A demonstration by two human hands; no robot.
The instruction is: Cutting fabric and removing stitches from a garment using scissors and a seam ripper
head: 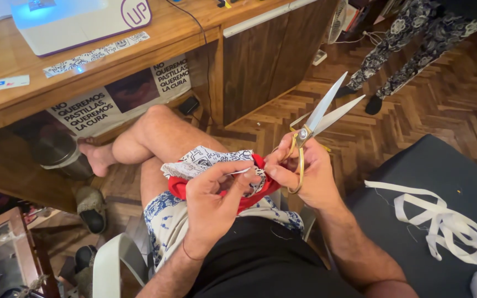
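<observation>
Fabric piece [216, 165] pinched between left hand [213, 201], right hand [305, 176] with scissors [318, 118]

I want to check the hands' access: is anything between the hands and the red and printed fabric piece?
Nothing visible is between them. The left hand pinches the fabric piece directly, over the lap. The right hand touches its right edge while holding the gold-handled scissors, whose open blades point up and away from the fabric.

A sewing machine [78, 22] stood on the counter [6, 60] at the upper left. The fabric piece [216, 165] lay above the lap, between the hands, with scissors [313, 129] just right of it. Strips of tape [443, 221] lay on a cushion [432, 165] at far right.
</observation>
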